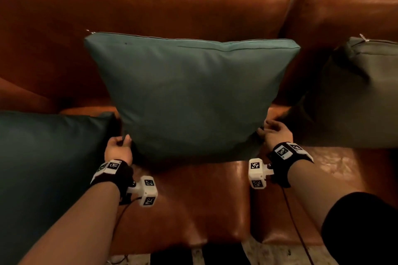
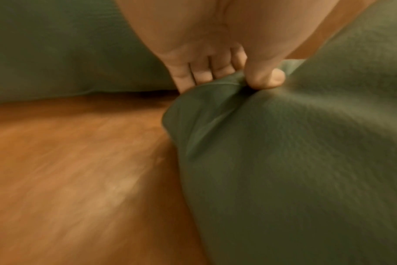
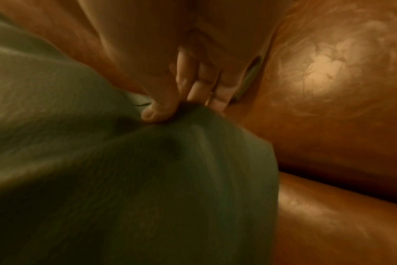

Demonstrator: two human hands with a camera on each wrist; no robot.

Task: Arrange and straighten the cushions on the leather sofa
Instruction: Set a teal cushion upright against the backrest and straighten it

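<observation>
Teal cushion [image 1: 189, 97] stands upright at centre of leather sofa [image 1: 150, 2], leaning on backrest, bottom edge on seat. Left hand [image 1: 118, 150] pinches its lower-left corner: thumb on front, fingers [image 2: 204, 75] curled behind fabric. Right hand [image 1: 276, 133] pinches lower-right corner likewise, thumb pressing fabric against fingers [image 3: 200, 89]. Second teal cushion [image 1: 49, 153] lies at left, near edge, just beside the left hand. Grey-green cushion [image 1: 361, 97] leans on backrest at right. Both wrist views blurred.
</observation>
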